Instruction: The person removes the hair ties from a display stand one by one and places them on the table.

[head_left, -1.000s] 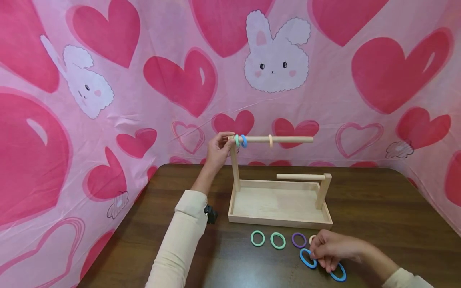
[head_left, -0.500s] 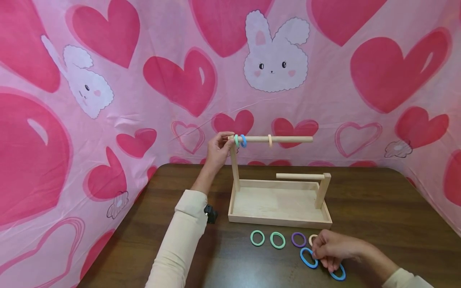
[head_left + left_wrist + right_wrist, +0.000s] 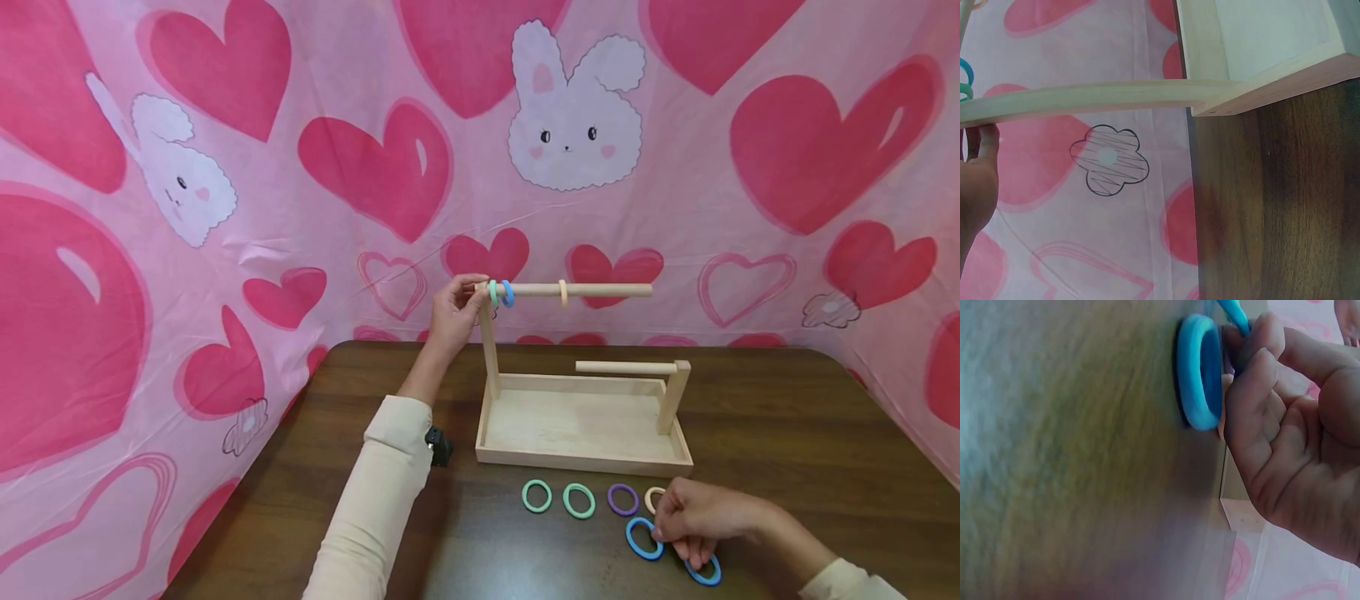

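My left hand [image 3: 454,317] grips the top of the tall left post of a wooden stand [image 3: 585,461], thumb in front. Beside it, a green hair tie [image 3: 492,292] and a blue hair tie [image 3: 508,294] hang on the upper rod; a cream hair tie [image 3: 563,293] hangs farther right. Low over the table, my right hand [image 3: 708,517] pinches the edge of a blue hair tie [image 3: 634,550] between thumb and finger. Another blue hair tie [image 3: 1191,372] lies on the table under the other fingers, seen close in the right wrist view.
Two green hair ties [image 3: 536,509], a purple one [image 3: 622,512] and a partly hidden cream one [image 3: 649,500] lie in front of the stand. The shorter lower rod [image 3: 626,367] bears nothing. A small black object [image 3: 441,447] shows by my left sleeve. A heart-patterned cloth [image 3: 375,167] hangs behind the table.
My right hand and the blue hair tie it pinches have shifted very slightly to the right. The left hand stays on the post.
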The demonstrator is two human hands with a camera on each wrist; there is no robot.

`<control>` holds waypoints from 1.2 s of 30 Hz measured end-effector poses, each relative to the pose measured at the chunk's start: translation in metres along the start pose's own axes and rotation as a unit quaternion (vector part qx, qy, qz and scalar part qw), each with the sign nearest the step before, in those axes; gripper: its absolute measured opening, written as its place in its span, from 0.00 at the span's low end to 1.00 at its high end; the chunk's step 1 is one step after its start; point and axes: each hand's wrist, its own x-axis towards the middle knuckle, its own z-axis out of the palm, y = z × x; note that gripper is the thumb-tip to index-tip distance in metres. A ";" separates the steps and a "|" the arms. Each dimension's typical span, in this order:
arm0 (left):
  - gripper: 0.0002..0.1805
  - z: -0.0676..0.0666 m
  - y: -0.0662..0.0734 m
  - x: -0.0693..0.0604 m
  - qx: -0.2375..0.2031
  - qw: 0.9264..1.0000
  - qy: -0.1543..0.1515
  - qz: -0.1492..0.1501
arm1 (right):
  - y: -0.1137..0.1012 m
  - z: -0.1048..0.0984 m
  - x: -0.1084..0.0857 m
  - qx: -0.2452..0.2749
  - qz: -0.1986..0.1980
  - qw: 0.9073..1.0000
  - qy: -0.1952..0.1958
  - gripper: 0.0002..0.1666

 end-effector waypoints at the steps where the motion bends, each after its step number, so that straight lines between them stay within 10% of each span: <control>1: 0.12 0.000 0.000 0.000 0.000 1.000 0.000 0.000 | 0.000 0.001 0.000 0.002 -0.001 1.000 -0.005 0.20; 23: 0.12 0.001 -0.001 0.000 -0.006 1.000 0.001 -0.001 | -0.012 -0.003 0.000 -0.035 -0.015 0.998 0.040 0.13; 36: 0.12 0.000 -0.001 0.000 -0.009 1.000 0.000 -0.006 | -0.022 -0.020 0.000 -0.015 -0.164 0.984 0.072 0.12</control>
